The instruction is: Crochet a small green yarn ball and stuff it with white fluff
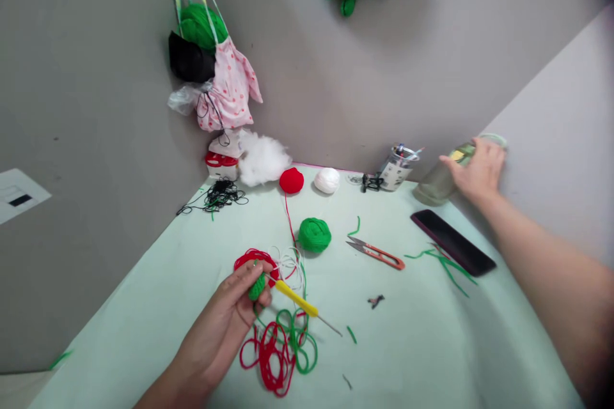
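My left hand (235, 313) is closed on a small green crocheted piece (256, 286) together with a yellow-handled crochet hook (302, 303) that sticks out to the right. Loose red and green yarn (281, 348) lies in loops just below it. My right hand (474, 169) reaches to the far right and grips a clear bottle with a pale green cap (444, 179) that is tilted near the wall.
On the pale green table (422, 345) lie a green yarn ball (314, 234), a red ball (291, 180), a white ball (327, 180), orange thread snips (378, 253), a dark phone (453, 242), a jar of tools (397, 169), white stuffing (263, 158) and black thread (218, 195).
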`<move>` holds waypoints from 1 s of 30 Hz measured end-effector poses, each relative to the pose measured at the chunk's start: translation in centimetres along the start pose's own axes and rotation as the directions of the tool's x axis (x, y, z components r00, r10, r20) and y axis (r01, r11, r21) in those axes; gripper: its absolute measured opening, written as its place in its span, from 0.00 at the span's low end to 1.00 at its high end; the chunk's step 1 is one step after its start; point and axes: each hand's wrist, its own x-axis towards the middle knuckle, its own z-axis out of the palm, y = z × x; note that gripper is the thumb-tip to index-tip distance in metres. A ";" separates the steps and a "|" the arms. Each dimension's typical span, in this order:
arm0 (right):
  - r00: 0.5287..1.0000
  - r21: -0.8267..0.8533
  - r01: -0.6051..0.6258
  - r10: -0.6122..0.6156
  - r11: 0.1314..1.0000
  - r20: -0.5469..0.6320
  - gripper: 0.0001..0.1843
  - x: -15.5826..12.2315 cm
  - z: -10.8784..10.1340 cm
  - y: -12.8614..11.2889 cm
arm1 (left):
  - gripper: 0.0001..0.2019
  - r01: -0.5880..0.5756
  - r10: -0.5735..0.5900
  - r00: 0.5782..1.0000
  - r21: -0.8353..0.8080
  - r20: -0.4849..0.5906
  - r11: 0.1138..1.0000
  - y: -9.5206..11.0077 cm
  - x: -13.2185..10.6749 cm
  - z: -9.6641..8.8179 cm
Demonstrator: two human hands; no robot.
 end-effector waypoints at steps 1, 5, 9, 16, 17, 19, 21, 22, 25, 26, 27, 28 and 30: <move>0.999 -0.033 0.040 -0.039 0.999 0.005 0.45 -0.2 -0.7 -0.5 | 0.11 0.005 -0.005 1.000 -0.004 0.001 1.000 0.1 -0.2 0.1; 0.981 0.037 0.196 -0.195 0.980 -0.017 0.29 -3.3 -5.0 -4.6 | 0.11 0.022 -0.022 1.000 -0.016 0.020 1.000 0.4 -1.2 0.7; 0.890 0.282 0.378 -0.430 0.882 0.150 0.10 -12.1 -10.0 -9.4 | 0.10 0.042 -0.038 0.994 -0.038 0.103 0.998 0.6 -2.5 1.6; 0.636 0.864 -0.089 -0.639 0.496 0.433 0.37 -30.3 -17.6 -15.5 | 0.10 0.085 -0.059 0.972 -0.107 0.229 0.991 -1.9 -6.1 4.3; 0.677 0.888 -0.209 -0.595 0.409 0.433 0.34 -31.9 -18.4 -16.3 | 0.11 0.099 -0.075 0.968 -0.086 0.241 0.991 -2.6 -6.7 4.6; 0.746 0.891 -0.394 -0.488 0.224 0.453 0.17 -34.3 -19.7 -17.8 | 0.12 0.119 -0.107 0.959 -0.030 0.261 0.992 -3.8 -7.9 5.1; 0.808 0.896 -0.418 -0.391 0.148 0.441 0.13 -35.6 -20.5 -19.0 | 0.13 0.124 -0.126 0.953 0.025 0.277 0.992 -4.9 -8.8 5.3; 0.835 0.905 -0.399 -0.348 0.149 0.425 0.11 -35.9 -20.7 -19.4 | 0.13 0.113 -0.124 0.952 0.056 0.280 0.992 -5.2 -9.1 5.3; 0.880 0.906 -0.372 -0.234 0.203 0.414 0.09 -36.3 -20.6 -19.9 | 0.11 0.048 -0.096 0.955 0.175 0.281 0.983 -5.3 -9.3 5.0; 0.877 0.896 -0.395 -0.207 0.204 0.434 0.09 -36.3 -20.4 -19.9 | 0.11 0.031 -0.093 0.953 0.213 0.289 0.977 -5.2 -9.2 4.9; 0.864 0.880 -0.434 -0.187 0.191 0.467 0.09 -36.3 -20.2 -19.8 | 0.11 0.023 -0.099 0.947 0.243 0.304 0.970 -4.9 -9.1 4.7; 0.845 0.861 -0.482 -0.173 0.164 0.506 0.09 -36.3 -20.0 -19.7 | 0.12 0.023 -0.112 0.939 0.265 0.325 0.964 -4.7 -9.0 4.6; 0.803 0.816 -0.570 -0.145 0.100 0.579 0.08 -36.2 -19.7 -19.4 | 0.13 0.031 -0.144 0.916 0.292 0.375 0.956 -4.3 -8.7 4.3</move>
